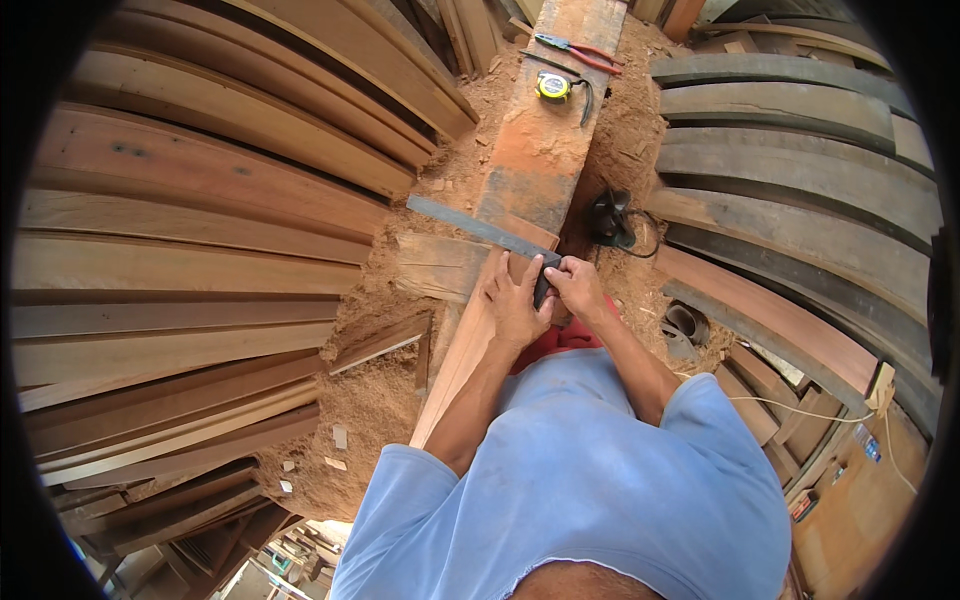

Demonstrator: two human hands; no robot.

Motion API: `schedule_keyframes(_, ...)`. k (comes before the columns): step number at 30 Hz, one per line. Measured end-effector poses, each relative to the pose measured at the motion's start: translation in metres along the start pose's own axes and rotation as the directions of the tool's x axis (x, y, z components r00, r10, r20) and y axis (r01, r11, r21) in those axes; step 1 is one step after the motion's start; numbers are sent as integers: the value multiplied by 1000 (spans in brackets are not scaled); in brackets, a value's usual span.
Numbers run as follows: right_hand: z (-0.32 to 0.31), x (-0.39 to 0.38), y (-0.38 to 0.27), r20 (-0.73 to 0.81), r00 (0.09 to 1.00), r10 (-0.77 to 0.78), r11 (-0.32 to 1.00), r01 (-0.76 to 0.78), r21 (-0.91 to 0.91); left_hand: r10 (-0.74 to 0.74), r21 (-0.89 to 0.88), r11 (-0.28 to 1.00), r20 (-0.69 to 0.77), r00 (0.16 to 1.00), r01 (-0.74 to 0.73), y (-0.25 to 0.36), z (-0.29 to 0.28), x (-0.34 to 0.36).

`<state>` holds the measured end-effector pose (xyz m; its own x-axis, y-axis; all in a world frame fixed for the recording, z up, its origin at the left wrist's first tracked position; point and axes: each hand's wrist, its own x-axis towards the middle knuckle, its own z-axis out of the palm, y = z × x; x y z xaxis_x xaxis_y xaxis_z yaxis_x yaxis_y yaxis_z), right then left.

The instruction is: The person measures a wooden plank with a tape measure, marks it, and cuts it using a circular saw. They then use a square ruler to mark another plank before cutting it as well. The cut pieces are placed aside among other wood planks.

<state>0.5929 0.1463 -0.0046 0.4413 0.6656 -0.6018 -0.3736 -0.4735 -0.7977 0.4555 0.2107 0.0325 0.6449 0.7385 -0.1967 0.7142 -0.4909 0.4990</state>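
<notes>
A try square with a steel blade (pixel 455 217) and a dark stock (pixel 548 278) lies across a long pale reddish board (pixel 452 380), its blade reaching out to the left. My left hand (pixel 514 305) grips the board and the square, fingertips at the blade and thumb near the stock. My right hand (pixel 581 293) pinches the square's stock from the right. Beneath runs a worn, stained beam (pixel 535 145), with a short crosswise timber (pixel 432 262) at its left. Farther up the beam lie red-handled pliers (pixel 590 59), a yellow tape measure (pixel 553 87) and a thin dark tool (pixel 550 63).
Stacked brown planks (pixel 180 250) fill the left, and greyer planks (pixel 780 150) the right. Sawdust (pixel 300 450) covers the ground. A black corded object (pixel 612 220) sits right of the beam. A pale cable (pixel 800 410) and offcuts (pixel 760 390) lie at the lower right.
</notes>
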Motion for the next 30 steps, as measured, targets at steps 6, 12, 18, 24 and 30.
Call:
schedule_keyframes(6,-1,5,14,-34,999,-43,996,40,-83,48,-34,998,-67,997,-51,-6,3,4)
schedule_keyframes(12,-1,5,-1,-30,999,-15,1000,14,-18,22,-6,1000,-84,996,-23,-4,5,6)
schedule_keyframes(18,-4,12,4,-23,999,-37,999,38,35,-16,19,1000,-84,996,17,4,3,9)
schedule_keyframes(24,-4,12,3,-26,999,-35,996,37,83,-45,17,999,-77,996,47,5,5,10)
schedule_keyframes(30,-5,11,-4,-28,999,-24,997,26,68,-47,15,999,-90,995,48,4,8,10)
